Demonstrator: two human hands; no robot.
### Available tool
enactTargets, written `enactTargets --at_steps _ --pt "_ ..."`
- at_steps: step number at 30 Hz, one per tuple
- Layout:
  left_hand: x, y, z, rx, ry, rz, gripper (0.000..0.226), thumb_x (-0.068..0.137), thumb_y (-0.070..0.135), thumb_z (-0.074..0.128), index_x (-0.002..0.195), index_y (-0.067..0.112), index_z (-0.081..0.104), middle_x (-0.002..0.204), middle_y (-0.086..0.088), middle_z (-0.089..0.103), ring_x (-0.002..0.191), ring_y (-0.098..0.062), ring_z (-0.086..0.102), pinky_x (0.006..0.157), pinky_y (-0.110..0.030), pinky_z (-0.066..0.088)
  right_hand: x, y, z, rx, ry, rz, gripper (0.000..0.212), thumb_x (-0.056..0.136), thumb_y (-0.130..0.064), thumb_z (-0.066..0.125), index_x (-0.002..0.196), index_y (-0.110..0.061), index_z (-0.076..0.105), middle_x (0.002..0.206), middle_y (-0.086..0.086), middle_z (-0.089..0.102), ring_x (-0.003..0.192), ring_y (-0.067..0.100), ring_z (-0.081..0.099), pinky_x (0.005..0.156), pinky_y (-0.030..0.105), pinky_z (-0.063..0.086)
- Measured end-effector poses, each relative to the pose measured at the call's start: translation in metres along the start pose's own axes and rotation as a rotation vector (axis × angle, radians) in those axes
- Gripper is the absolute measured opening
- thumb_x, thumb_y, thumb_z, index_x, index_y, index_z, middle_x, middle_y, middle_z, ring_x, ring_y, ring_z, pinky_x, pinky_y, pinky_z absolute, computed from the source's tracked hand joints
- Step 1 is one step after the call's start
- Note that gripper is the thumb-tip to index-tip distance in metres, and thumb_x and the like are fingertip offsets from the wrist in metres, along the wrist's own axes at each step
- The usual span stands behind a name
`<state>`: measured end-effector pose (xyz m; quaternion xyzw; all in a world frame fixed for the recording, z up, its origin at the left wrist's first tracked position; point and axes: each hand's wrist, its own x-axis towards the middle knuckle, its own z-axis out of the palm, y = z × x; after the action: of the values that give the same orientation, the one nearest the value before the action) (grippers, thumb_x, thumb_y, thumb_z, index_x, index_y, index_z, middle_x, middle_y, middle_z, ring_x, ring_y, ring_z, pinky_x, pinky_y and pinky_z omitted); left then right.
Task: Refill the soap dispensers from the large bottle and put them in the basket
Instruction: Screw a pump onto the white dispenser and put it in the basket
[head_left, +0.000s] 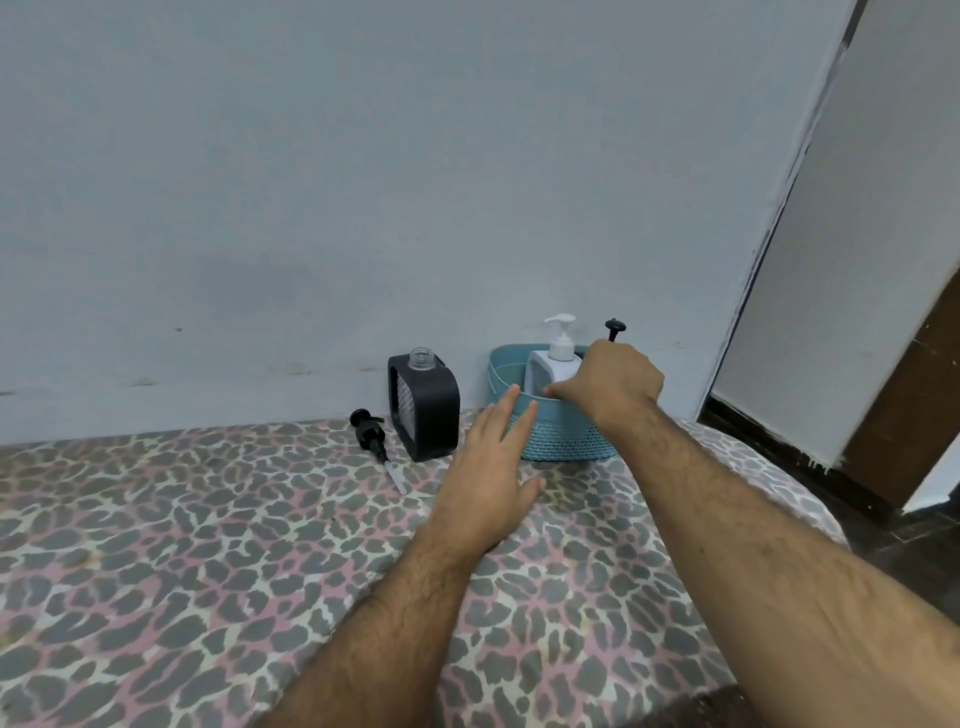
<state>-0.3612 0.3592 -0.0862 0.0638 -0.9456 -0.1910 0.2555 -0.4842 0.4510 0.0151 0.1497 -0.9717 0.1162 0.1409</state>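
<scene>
A teal woven basket (558, 439) stands against the wall on the leopard-print surface. Inside it is a white pump dispenser (550, 364), and a black pump head (615, 328) rises behind my right hand. My right hand (608, 384) reaches into the basket, fingers curled by the white dispenser; what it grips is hidden. My left hand (493, 467) lies flat and open, fingertips touching the basket's front left wall. Left of the basket stands a black square dispenser (426, 410) with its clear neck uncapped. Its black pump (375, 439) lies on the cloth beside it.
The leopard-print cloth (208, 545) covers a wide surface that ends at the blue-grey wall (363, 182) behind. At the right the surface drops off towards a dark floor and a door frame (779, 234).
</scene>
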Motion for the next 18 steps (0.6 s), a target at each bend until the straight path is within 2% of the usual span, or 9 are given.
enactTargets --at_steps 4,9,12,15,18 --pt "-0.0010 -0.0006 0.0008 0.008 -0.027 0.000 0.089 0.093 0.040 0.062 0.157 0.029 0.001 0.163 0.014 -0.014 0.151 -0.013 -0.002 0.122 -0.039 0.020 0.0027 0.0003 0.0012 -0.097 -0.028 0.004 0.050 0.074 -0.067 0.070 0.096 -0.023 0.062 0.070 -0.004 0.049 0.073 0.020 0.053 0.088 0.038 0.040" --pt "-0.0004 -0.0002 0.0004 -0.005 -0.057 -0.003 0.091 0.094 0.043 0.058 0.156 0.029 -0.007 0.162 0.014 -0.019 0.151 -0.012 -0.010 0.123 -0.040 0.014 0.0049 0.0027 -0.0003 -0.114 -0.035 -0.002 0.057 0.072 -0.072 0.069 0.098 -0.022 0.060 0.075 -0.004 0.053 0.080 0.022 0.057 0.096 0.044 0.041" --pt "0.0007 -0.0002 -0.0002 -0.001 -0.046 0.003 0.089 0.095 0.043 0.058 0.157 0.029 -0.005 0.162 0.013 -0.019 0.151 -0.012 -0.010 0.123 -0.041 0.015 0.0049 0.0053 -0.0014 -0.071 -0.008 -0.008 0.058 0.072 -0.069 0.072 0.102 -0.022 0.054 0.085 -0.003 0.054 0.087 0.023 0.059 0.095 0.043 0.041" --pt "0.0021 -0.0001 0.0006 0.016 -0.024 0.013 0.090 0.094 0.042 0.058 0.156 0.030 -0.007 0.161 0.015 -0.021 0.151 -0.012 -0.010 0.123 -0.041 0.014 0.0073 0.0064 0.0013 -0.052 -0.025 -0.002 0.053 0.071 -0.069 0.071 0.103 -0.027 0.064 0.081 -0.005 0.057 0.078 0.021 0.055 0.090 0.040 0.039" --pt "0.0031 -0.0001 0.0013 0.042 -0.046 0.012 0.091 0.095 0.042 0.058 0.156 0.029 -0.007 0.161 0.014 -0.021 0.151 -0.013 -0.012 0.123 -0.044 0.014 0.0102 0.0074 0.0031 -0.037 -0.028 0.009 0.049 0.071 -0.066 0.073 0.100 -0.028 0.065 0.073 -0.006 0.053 0.076 0.020 0.054 0.087 0.040 0.037"
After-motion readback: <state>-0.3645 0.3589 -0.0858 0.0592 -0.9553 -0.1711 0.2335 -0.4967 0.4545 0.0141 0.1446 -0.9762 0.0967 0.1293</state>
